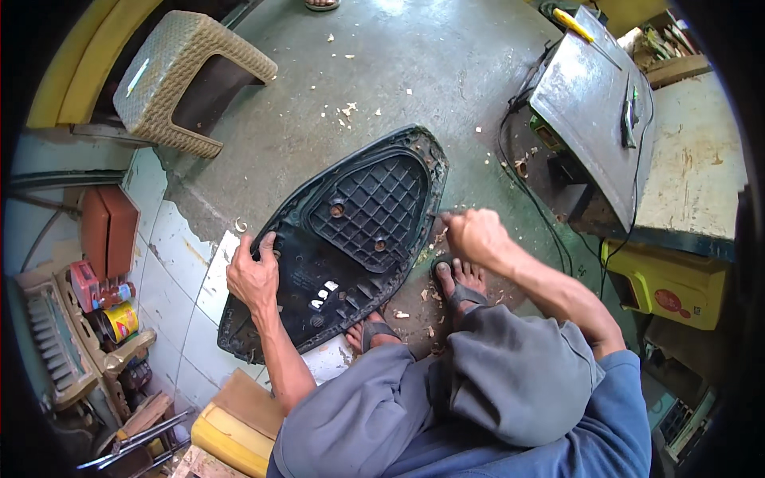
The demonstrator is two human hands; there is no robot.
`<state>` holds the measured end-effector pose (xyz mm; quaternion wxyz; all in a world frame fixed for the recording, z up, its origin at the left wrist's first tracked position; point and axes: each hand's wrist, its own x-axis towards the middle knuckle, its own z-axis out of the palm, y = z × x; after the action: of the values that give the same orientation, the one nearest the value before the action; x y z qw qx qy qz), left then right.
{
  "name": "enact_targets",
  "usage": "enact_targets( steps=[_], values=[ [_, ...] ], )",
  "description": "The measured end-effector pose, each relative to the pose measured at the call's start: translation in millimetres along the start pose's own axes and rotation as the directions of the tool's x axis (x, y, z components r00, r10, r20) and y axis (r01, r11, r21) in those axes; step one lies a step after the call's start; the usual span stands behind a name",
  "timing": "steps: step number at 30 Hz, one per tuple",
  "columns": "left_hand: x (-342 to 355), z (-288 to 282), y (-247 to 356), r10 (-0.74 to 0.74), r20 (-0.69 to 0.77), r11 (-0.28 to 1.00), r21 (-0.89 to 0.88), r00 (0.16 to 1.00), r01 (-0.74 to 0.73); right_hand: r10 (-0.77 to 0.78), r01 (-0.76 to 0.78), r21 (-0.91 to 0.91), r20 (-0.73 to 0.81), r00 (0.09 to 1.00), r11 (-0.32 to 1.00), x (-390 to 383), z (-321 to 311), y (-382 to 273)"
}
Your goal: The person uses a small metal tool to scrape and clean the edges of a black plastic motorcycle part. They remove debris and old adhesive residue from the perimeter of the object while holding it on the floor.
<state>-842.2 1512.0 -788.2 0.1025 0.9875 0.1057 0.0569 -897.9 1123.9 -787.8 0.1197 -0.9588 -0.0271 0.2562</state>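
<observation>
A black plastic seat base (327,255), with a ribbed grid panel and two holes, lies underside up at a slant in front of my feet. My left hand (253,279) grips its left rim, with the thumb raised along the edge. My right hand (476,235) is closed just beside the right rim, fingertips at or near the edge; whatever it holds is too small to make out. My sandalled feet (466,283) are beside and partly behind the seat base.
A woven-pattern plastic stool (175,48) stands upper left. A metal sheet (582,88) with a yellow-handled screwdriver, cables and a yellow container (669,287) are at right. Crates and small containers (60,342) crowd the left. Shavings dot the floor. Another person's foot (321,4) shows at top.
</observation>
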Motion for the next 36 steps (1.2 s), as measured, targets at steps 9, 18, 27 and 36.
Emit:
enact_targets(
  steps=[9,18,27,36],
  values=[
    [27.8,31.3,-18.6,-0.112,0.155,0.994,0.004,0.981,0.113,-0.173,-0.003,0.701,0.18,0.968,0.713,18.2,25.3,86.0],
    [8.7,1.4,1.5,-0.079,0.074,0.997,0.001,0.994,0.079,-0.22,0.215,-0.118,-0.033,0.975,0.969,-28.7,-28.6,9.8],
    [3.3,3.0,0.8,-0.013,0.033,1.0,0.003,0.999,0.013,-0.225,0.27,-0.474,0.15,0.963,0.838,-24.7,2.1,-35.2],
    [14.7,15.8,-6.7,0.107,-0.118,0.993,-0.035,0.987,-0.112,-0.16,0.145,-0.251,-0.04,0.986,0.957,-43.5,24.1,-28.8]
  ],
)
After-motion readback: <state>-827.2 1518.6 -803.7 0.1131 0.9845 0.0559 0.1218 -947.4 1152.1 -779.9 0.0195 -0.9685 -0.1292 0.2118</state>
